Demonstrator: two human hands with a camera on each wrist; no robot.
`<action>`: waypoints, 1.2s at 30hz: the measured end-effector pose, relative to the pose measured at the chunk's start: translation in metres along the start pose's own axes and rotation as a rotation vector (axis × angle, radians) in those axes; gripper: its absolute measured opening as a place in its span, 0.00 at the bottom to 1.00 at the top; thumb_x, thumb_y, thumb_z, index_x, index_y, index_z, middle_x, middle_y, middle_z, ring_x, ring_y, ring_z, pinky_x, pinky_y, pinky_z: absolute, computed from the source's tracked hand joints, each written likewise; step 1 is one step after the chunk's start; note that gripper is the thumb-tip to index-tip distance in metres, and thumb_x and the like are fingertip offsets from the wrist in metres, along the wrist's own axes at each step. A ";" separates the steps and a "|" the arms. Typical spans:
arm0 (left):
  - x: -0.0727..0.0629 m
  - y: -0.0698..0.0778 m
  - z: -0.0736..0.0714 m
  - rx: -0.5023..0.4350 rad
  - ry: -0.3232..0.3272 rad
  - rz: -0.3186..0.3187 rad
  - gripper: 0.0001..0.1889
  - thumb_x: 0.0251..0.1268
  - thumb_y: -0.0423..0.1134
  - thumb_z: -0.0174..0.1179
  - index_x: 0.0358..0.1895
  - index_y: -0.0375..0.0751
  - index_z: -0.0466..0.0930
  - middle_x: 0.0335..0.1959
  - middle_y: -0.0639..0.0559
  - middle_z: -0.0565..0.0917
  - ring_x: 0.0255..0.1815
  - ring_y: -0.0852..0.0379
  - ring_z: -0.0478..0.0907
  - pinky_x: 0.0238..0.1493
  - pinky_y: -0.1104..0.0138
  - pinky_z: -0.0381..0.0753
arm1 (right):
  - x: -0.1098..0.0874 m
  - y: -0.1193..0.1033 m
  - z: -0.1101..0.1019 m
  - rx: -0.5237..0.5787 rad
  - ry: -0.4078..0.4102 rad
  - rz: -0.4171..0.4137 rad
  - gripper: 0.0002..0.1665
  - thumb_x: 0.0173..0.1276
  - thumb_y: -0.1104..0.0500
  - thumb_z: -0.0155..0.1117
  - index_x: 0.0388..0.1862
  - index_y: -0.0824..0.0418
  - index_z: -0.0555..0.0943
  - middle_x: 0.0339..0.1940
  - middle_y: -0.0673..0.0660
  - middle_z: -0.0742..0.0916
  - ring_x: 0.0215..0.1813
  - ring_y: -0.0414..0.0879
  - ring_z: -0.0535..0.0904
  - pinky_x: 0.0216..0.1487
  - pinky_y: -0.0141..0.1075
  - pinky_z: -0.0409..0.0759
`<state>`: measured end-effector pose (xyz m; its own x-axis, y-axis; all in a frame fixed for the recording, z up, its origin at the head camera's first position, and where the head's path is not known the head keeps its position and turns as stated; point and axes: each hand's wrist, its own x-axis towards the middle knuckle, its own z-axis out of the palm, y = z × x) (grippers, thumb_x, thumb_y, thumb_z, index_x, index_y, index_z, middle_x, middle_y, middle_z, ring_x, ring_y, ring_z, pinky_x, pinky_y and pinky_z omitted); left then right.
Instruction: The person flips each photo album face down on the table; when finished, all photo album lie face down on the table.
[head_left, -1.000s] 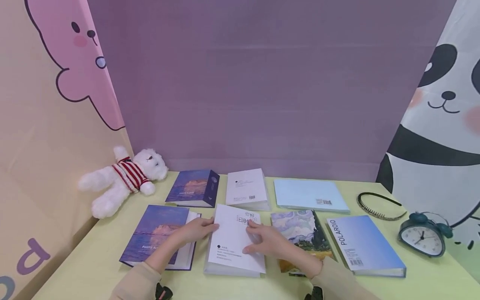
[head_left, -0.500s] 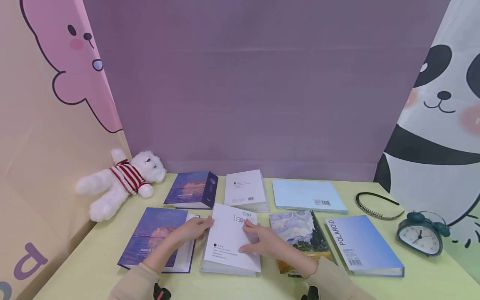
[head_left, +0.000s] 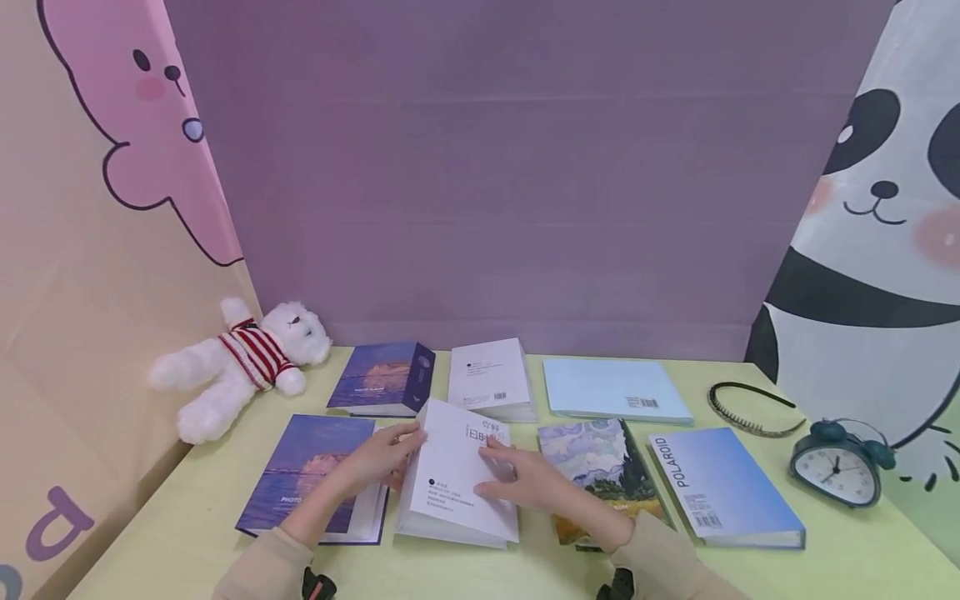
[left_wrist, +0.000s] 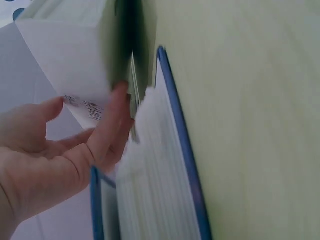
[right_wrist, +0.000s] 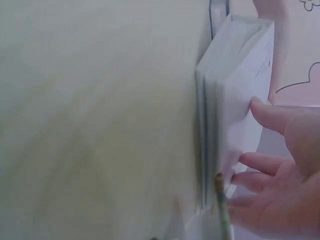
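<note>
A thick white book, perhaps a photo album, lies at the front middle of the table with its left side tilted up. My left hand grips its left edge, thumb on top; in the left wrist view, the fingers reach round the spine and under. Across the book, my right hand touches the cover with spread thumb and fingertips. The right wrist view shows those fingertips against the cover, with page edges facing the camera. Left of the book is a purple-blue photo album, partly behind my left forearm.
A painted-landscape album and a blue Polaroid album lie to the right. Behind stand a purple album, a white one and a pale blue one. A teddy bear, headband and alarm clock flank them.
The white book has shifted slightly left, and its left side has risen. My left fingers have moved round its left edge. My right hand has stayed on the cover.
</note>
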<state>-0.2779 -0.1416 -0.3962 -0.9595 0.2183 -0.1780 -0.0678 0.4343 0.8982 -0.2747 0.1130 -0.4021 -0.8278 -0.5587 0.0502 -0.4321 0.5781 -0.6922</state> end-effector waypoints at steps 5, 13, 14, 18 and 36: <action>0.002 -0.001 -0.005 -0.024 -0.042 0.016 0.31 0.71 0.52 0.48 0.67 0.32 0.63 0.44 0.43 0.81 0.34 0.55 0.81 0.32 0.59 0.84 | -0.004 -0.009 0.006 0.030 0.020 -0.042 0.35 0.62 0.46 0.65 0.62 0.65 0.73 0.69 0.62 0.70 0.71 0.60 0.63 0.68 0.55 0.61; 0.000 0.001 -0.013 -0.140 -0.051 0.056 0.28 0.73 0.52 0.45 0.65 0.33 0.66 0.56 0.38 0.76 0.46 0.51 0.80 0.41 0.59 0.84 | -0.002 -0.027 0.009 0.063 0.125 -0.104 0.30 0.66 0.49 0.60 0.59 0.70 0.75 0.63 0.69 0.74 0.65 0.64 0.69 0.56 0.51 0.76; 0.000 0.002 -0.015 -0.172 -0.046 0.054 0.28 0.73 0.52 0.45 0.65 0.33 0.66 0.58 0.38 0.75 0.47 0.51 0.80 0.42 0.59 0.84 | -0.001 -0.029 0.009 0.069 0.148 -0.100 0.30 0.67 0.49 0.60 0.58 0.70 0.75 0.62 0.69 0.75 0.64 0.64 0.70 0.55 0.50 0.77; -0.001 0.006 -0.019 -0.296 -0.065 0.079 0.26 0.75 0.48 0.43 0.64 0.30 0.66 0.57 0.36 0.75 0.47 0.54 0.81 0.45 0.62 0.83 | 0.001 -0.033 0.009 0.080 0.226 -0.077 0.28 0.68 0.49 0.58 0.58 0.68 0.76 0.58 0.67 0.78 0.61 0.62 0.73 0.56 0.53 0.76; -0.006 0.010 -0.025 -0.323 -0.198 0.205 0.31 0.72 0.50 0.47 0.74 0.49 0.51 0.62 0.43 0.72 0.52 0.53 0.77 0.47 0.59 0.81 | 0.006 -0.049 0.012 0.496 0.121 0.039 0.37 0.73 0.46 0.49 0.73 0.64 0.55 0.68 0.69 0.63 0.67 0.67 0.64 0.54 0.54 0.77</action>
<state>-0.2795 -0.1610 -0.3761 -0.8934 0.4483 -0.0285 0.0062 0.0756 0.9971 -0.2544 0.0747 -0.3764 -0.8881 -0.4526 0.0803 -0.2028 0.2291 -0.9520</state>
